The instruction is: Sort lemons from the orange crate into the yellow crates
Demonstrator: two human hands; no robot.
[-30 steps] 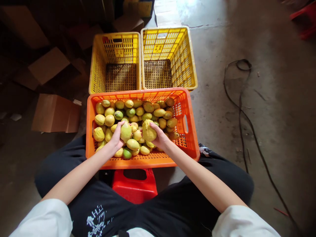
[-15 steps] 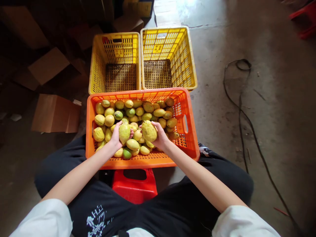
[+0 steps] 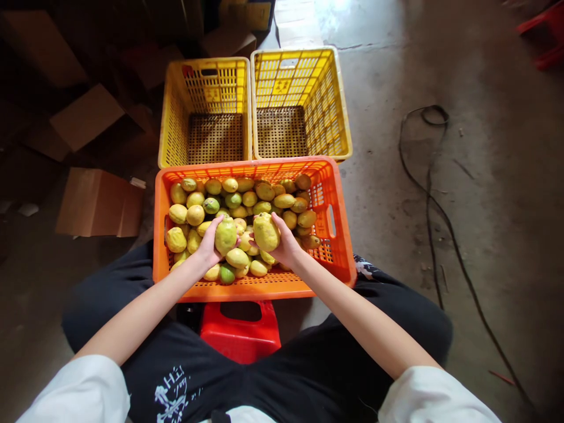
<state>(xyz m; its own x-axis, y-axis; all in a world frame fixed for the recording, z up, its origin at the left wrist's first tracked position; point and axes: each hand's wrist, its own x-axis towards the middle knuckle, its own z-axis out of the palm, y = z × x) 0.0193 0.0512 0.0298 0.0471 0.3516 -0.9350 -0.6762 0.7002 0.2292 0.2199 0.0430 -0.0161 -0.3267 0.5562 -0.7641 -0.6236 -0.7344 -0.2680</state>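
Observation:
My left hand (image 3: 212, 239) is wrapped round a greenish-yellow lemon (image 3: 225, 236), its fingers partly hidden behind the fruit. A second large, bumpy yellow lemon (image 3: 266, 232) sits in the grip of my right hand (image 3: 285, 239). Both fruits are held side by side, a small gap apart, over the orange crate (image 3: 259, 290). Many yellow lemons fill most of that crate, with a few greener ones among them, such as a green lemon (image 3: 227, 274) near the front wall.
Behind the orange crate stand two yellow crates, a left one (image 3: 174, 117) and a right one (image 3: 328, 100). A red stool (image 3: 240, 341) shows between my knees. Cardboard boxes (image 3: 101, 202) lie to the left. On the right a black cable (image 3: 445, 217) runs across the floor.
The lemon in my left hand has turned and shifted slightly to the right. My right hand's lemon has risen and tilted a little. Both stay held.

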